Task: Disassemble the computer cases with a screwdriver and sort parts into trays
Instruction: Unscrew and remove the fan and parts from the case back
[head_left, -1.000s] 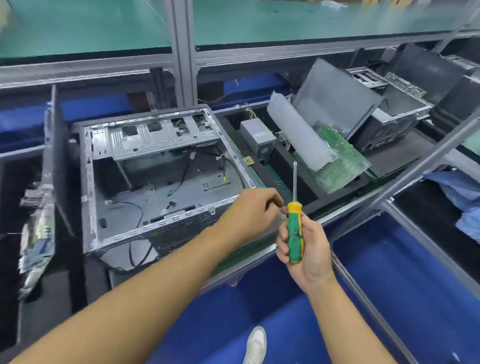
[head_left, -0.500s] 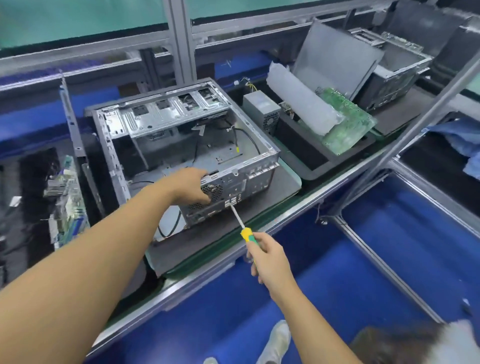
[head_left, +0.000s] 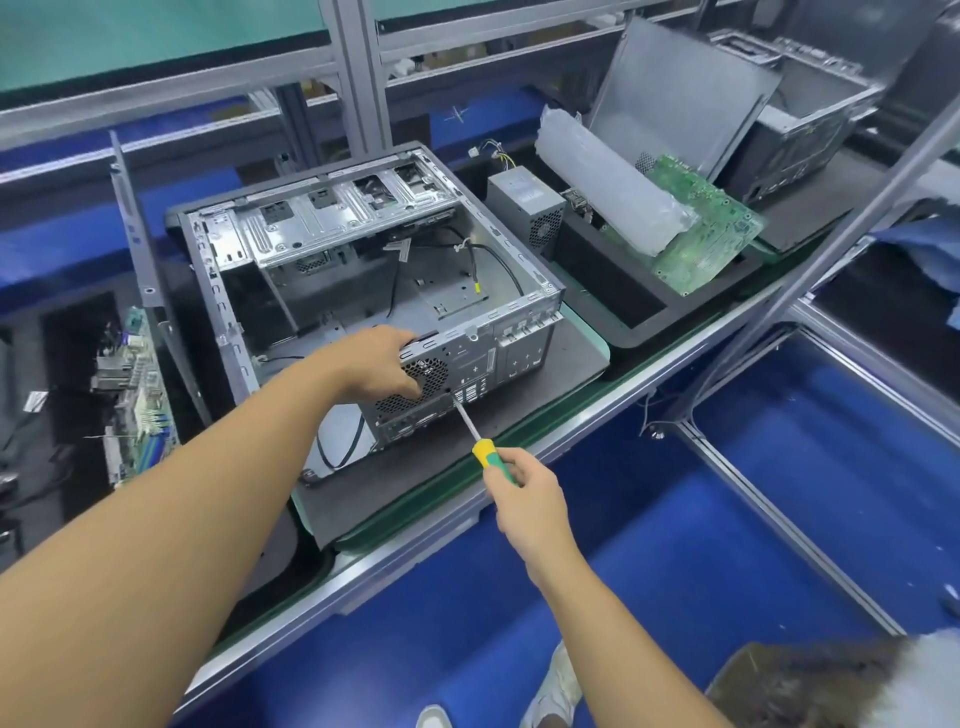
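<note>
Screwdriver (head_left: 476, 434) tip had crept up to the fan (head_left: 434, 371); right hand (head_left: 530, 506) gripped it, left hand (head_left: 376, 366) clamped the case (head_left: 519, 348) steady.

The open computer case (head_left: 337, 218) lies on its side on a dark mat (head_left: 524, 415), side panel off, nearly bare inside but for loose black cables (head_left: 501, 260). A screwdriver (head_left: 475, 431) with a yellow and green handle slants up to its rear panel (head_left: 485, 364), tip beside the round fan grille (head_left: 434, 369). Right of it, a black tray (head_left: 639, 317) holds a grey power supply (head_left: 524, 200) and a green circuit board (head_left: 714, 234)
</note>
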